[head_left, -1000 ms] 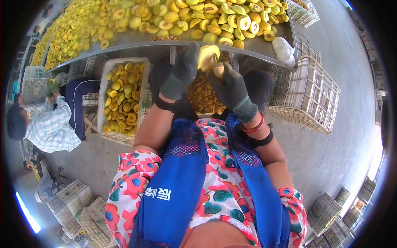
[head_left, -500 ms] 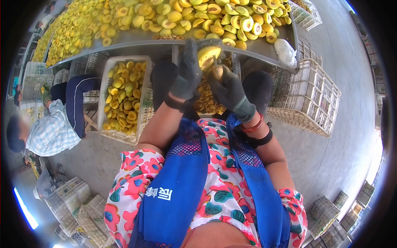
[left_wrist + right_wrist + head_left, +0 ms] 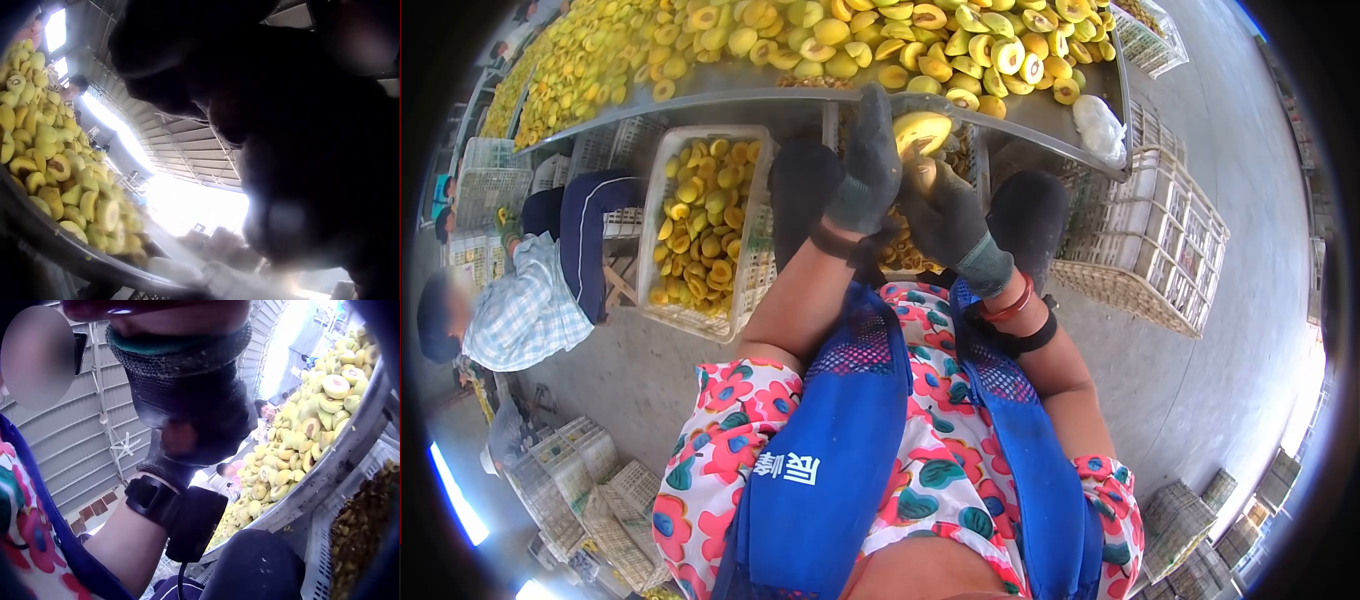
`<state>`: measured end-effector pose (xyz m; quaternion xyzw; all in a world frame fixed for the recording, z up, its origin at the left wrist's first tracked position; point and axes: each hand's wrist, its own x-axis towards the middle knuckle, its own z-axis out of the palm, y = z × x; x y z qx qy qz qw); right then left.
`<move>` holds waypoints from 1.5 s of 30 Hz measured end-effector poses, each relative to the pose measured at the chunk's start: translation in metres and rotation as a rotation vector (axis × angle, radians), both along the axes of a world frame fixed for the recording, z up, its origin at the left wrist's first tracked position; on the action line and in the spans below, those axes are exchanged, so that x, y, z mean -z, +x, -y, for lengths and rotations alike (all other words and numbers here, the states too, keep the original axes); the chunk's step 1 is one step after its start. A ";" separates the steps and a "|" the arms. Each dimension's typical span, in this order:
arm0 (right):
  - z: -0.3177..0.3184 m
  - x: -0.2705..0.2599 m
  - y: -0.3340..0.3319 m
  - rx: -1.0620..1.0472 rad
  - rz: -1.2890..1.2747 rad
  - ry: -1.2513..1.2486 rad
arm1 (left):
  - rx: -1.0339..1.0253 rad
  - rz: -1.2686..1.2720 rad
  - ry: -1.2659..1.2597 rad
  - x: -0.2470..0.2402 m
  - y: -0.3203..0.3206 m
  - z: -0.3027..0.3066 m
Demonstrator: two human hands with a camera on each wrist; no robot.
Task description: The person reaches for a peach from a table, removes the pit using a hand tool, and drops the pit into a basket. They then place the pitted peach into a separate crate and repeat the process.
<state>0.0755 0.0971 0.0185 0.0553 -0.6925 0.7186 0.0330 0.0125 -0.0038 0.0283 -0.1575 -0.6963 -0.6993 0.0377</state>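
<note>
Both hands wear dark gloves and meet over a crate between the knees. In the head view my left hand holds a yellow peach half, its cut face toward the other hand. My right hand grips a short wooden-handled pitting tool, whose tip end is right at the peach's cut face; the tip itself is hidden. The right wrist view shows the gloved right hand with the round end of the wooden handle. In the left wrist view the left hand is a dark silhouette.
A metal table heaped with peach halves runs along the front. The lower crate holds brown scraps. A crate of peach halves stands left, an upturned-looking white crate right. A white plastic bag lies at the table corner. Another person sits left.
The left hand has turned the peach half so it lies flatter, and the tool's tip has gone from showing to hidden at the fruit. Both hands stay close together.
</note>
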 end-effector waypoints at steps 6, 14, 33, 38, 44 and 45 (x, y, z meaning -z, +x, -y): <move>-0.028 -0.024 0.001 -0.448 0.540 -0.233 | 0.284 0.124 0.517 0.005 -0.004 0.006; -0.023 -0.012 0.005 -0.478 0.549 -0.079 | 0.469 -0.182 -0.018 0.015 -0.026 0.020; -0.022 0.034 0.001 -0.373 0.617 -0.055 | -0.705 0.321 0.094 0.082 -0.123 0.332; -0.018 0.044 -0.003 -0.361 0.601 -0.005 | -0.740 0.477 -0.059 0.110 -0.178 0.361; -0.012 0.041 -0.008 -0.345 0.609 0.086 | -0.522 0.043 -0.969 0.096 -0.216 0.221; -0.011 0.042 -0.007 -0.335 0.607 0.106 | -0.495 0.219 -1.015 0.089 -0.223 0.202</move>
